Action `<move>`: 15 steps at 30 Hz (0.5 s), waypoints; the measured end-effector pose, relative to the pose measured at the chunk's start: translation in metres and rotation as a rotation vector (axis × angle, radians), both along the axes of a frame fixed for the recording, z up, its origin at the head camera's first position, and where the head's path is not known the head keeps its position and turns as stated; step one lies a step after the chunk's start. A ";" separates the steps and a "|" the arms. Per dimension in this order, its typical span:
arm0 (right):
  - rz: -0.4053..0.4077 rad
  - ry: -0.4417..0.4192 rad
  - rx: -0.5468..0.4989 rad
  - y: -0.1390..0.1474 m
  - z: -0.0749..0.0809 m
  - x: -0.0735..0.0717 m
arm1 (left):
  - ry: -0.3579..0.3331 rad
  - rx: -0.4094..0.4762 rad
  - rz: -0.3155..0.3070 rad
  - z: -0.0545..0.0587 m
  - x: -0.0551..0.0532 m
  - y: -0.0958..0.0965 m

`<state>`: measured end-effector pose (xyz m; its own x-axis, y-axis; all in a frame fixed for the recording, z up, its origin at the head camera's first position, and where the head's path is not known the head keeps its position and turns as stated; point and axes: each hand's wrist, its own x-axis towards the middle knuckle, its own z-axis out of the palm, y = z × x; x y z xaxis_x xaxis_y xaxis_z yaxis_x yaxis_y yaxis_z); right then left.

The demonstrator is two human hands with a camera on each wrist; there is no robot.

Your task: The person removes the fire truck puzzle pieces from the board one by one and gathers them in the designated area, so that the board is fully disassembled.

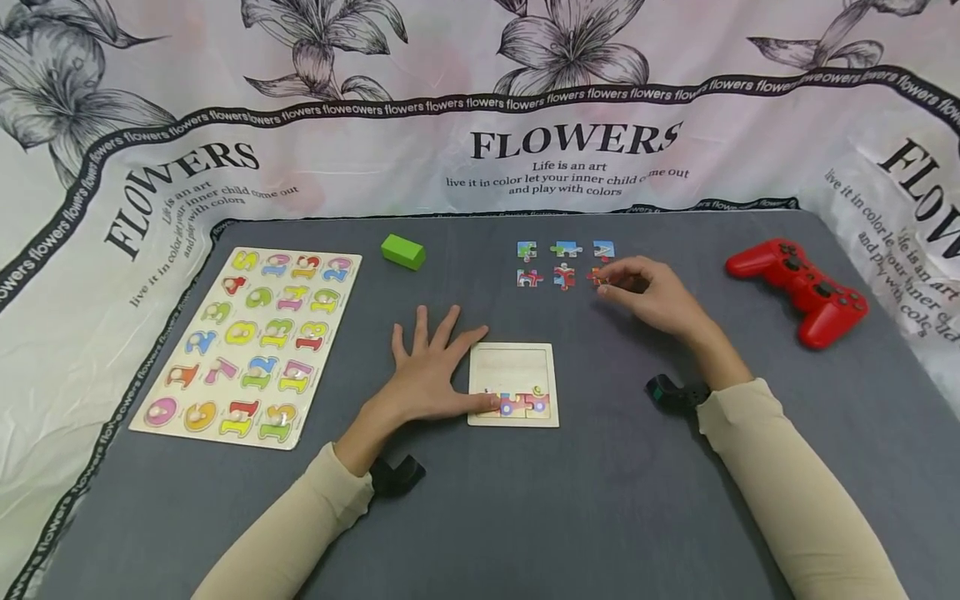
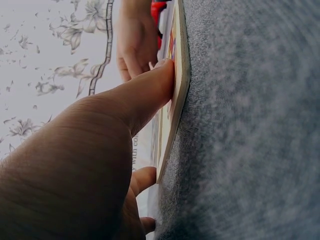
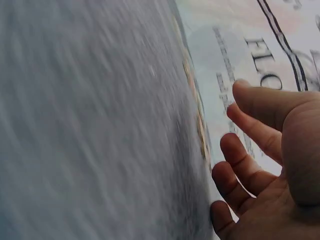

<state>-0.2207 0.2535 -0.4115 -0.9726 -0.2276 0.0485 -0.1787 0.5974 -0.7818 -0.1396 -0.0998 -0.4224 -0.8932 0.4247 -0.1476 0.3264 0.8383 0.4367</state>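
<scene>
My left hand (image 1: pixel 423 379) is spread out, its thumb resting on the lower left of a small square wooden puzzle board (image 1: pixel 510 365). Pink and purple jigsaw pieces (image 1: pixel 536 404) lie along the board's bottom row, partly under the thumb. In the left wrist view the thumb (image 2: pixel 150 87) presses on the board's face near its edge. Up and to the right, my right hand (image 1: pixel 652 296) has its fingertips at a red jigsaw piece (image 1: pixel 597 276), partly hidden by them. The right wrist view shows that hand's fingers (image 3: pixel 242 160) loosely bent and apart, with no piece visible between them.
Other loose jigsaw pieces (image 1: pixel 564 276) lie in two rows beyond the board. A number puzzle board (image 1: pixel 281 279) lies at left, a green block (image 1: pixel 403 252) at the back. A red game controller (image 1: pixel 798 292) sits at right on the grey tabletop (image 1: pixel 540 517).
</scene>
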 end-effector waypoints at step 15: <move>0.464 0.115 0.154 -0.050 0.006 0.023 | -0.035 0.029 0.015 0.000 -0.002 0.000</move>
